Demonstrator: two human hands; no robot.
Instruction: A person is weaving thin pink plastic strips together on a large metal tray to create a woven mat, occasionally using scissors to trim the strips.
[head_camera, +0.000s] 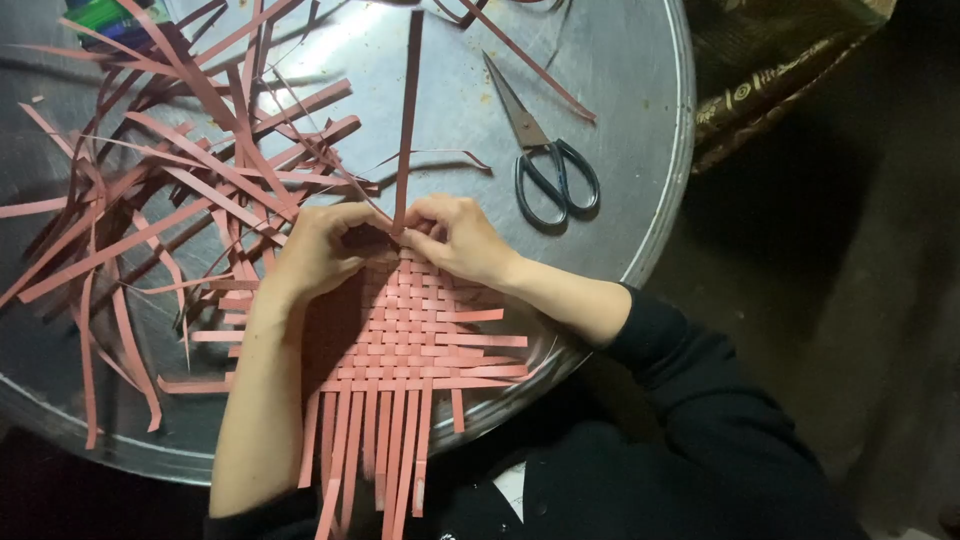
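Pinching one long strip together, both hands, left and right, press at the far edge of the weave on the tray; scissors lie far right.

- A big round metal tray carries everything. It is shiny and grey.
- A woven mat of pink paper strips lies on the near side.
- A messy pile of loose pink strips lies on the left.
- Scissors lie on the far right, blades closed.
- A small green packet sits at the far left.
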